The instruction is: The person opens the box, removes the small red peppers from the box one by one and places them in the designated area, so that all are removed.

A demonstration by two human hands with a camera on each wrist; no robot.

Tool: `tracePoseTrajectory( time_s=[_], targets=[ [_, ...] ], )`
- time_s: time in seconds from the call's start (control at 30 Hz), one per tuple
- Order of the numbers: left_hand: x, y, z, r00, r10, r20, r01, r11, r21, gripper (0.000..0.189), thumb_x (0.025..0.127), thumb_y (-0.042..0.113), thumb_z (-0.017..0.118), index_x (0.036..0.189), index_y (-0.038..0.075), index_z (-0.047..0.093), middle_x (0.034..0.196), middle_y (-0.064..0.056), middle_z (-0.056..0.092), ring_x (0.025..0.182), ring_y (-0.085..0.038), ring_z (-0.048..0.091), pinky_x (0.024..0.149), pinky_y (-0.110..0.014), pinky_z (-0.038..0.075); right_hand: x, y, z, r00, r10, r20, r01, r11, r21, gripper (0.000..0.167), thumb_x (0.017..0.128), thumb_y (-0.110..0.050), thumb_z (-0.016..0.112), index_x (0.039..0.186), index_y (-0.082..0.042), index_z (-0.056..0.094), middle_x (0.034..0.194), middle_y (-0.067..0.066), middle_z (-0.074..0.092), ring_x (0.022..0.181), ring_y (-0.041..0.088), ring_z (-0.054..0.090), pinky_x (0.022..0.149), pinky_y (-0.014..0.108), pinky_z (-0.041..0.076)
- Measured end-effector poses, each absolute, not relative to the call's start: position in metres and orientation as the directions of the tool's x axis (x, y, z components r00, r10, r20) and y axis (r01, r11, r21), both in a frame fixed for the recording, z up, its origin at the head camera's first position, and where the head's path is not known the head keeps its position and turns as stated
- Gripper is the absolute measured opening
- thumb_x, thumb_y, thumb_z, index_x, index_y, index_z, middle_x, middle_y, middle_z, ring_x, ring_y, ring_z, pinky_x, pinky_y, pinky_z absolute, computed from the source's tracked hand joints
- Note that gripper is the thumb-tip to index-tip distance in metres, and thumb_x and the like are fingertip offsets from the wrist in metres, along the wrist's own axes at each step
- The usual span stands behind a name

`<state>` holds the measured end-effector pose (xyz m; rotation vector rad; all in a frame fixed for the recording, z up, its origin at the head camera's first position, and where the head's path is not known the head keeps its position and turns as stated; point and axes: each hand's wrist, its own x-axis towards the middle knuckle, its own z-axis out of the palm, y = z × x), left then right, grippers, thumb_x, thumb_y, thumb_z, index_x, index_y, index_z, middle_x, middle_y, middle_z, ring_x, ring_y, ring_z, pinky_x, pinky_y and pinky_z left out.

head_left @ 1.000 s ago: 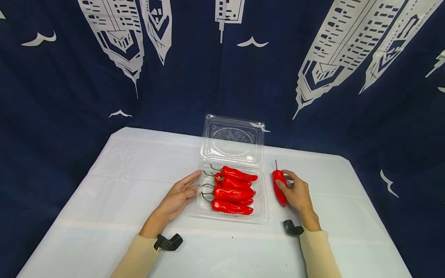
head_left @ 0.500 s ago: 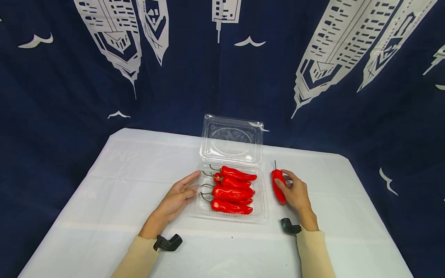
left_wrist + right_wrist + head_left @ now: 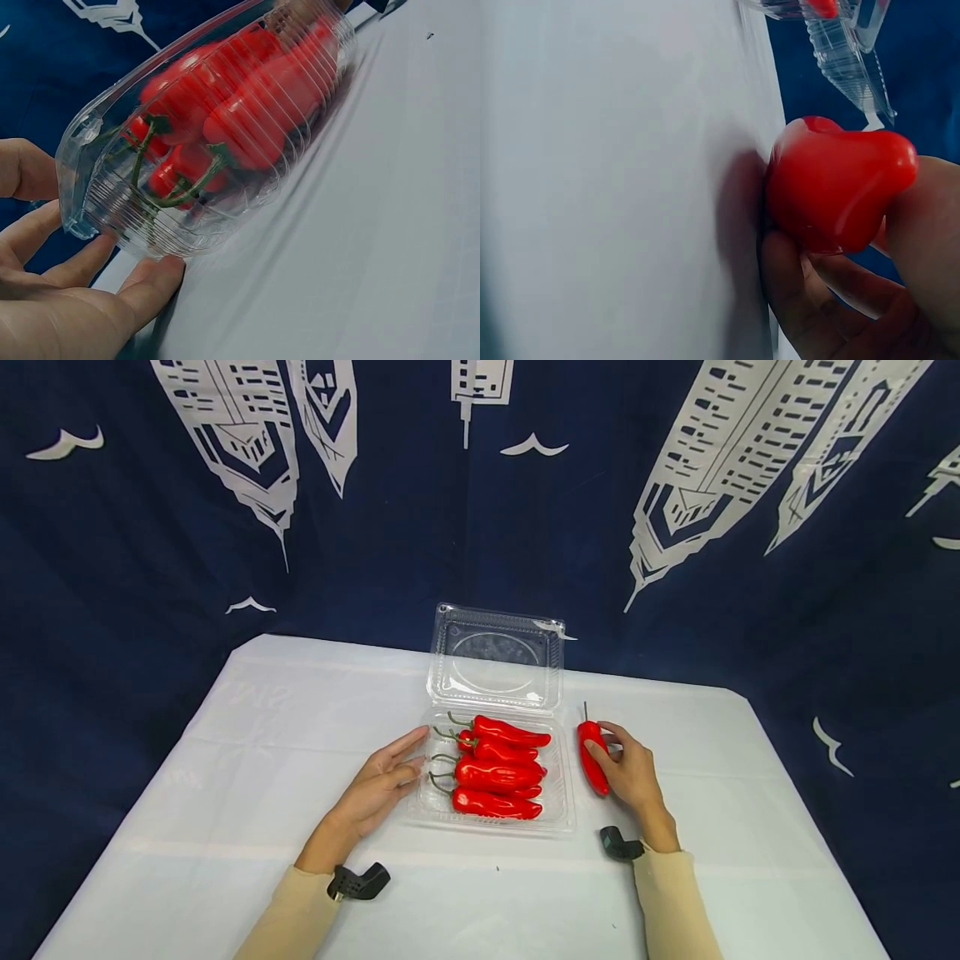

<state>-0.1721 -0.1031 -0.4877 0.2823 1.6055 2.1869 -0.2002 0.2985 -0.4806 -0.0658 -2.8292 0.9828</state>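
In the head view, several red chili peppers (image 3: 495, 774) with green stems lie side by side in a clear plastic clamshell box (image 3: 566, 810). Its hinged lid (image 3: 495, 664) stands raised at the back. My left hand (image 3: 378, 789) is at the box's left end, fingers extended; in the left wrist view its fingertips (image 3: 161, 274) touch the ribbed wall low down. To the right of the box, my right hand (image 3: 632, 770) holds a single red chili pepper (image 3: 588, 742) between thumb and fingers, stem pointing away. From the right wrist, this pepper's blunt tip (image 3: 832, 187) shows close beside the tabletop.
A white cloth covers the table (image 3: 300, 727). Behind it hangs a dark blue curtain (image 3: 420, 543) printed with white buildings and birds. Black wrist cameras (image 3: 360, 882) are worn on both wrists, over beige sleeves (image 3: 675, 902).
My right hand and its pepper have shifted slightly left, nearer the box, and a little away from me. My left hand keeps its place at the box. The head view has drifted slightly.
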Motion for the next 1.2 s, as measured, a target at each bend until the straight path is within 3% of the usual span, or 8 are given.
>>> tracePoseTrajectory(
  time_s=[1.2],
  targets=[
    [-0.173,-0.104,-0.488,-0.894,0.441,-0.078,-0.208,-0.256,0.944,0.07,0.094,-0.006,0.043,0.16,0.01,0.024,0.168,-0.011,0.011,0.153,-0.041,0.011,0.122,-0.058,0.017,-0.193,0.305,-0.46,-0.987,0.118,0.108,0.031,0.804,-0.594,0.052,0.1,-0.029,0.058,0.145,-0.004,0.048,0.134,0.025,0.06,0.103,0.039,0.067,0.08,0.047,0.061]
  ],
)
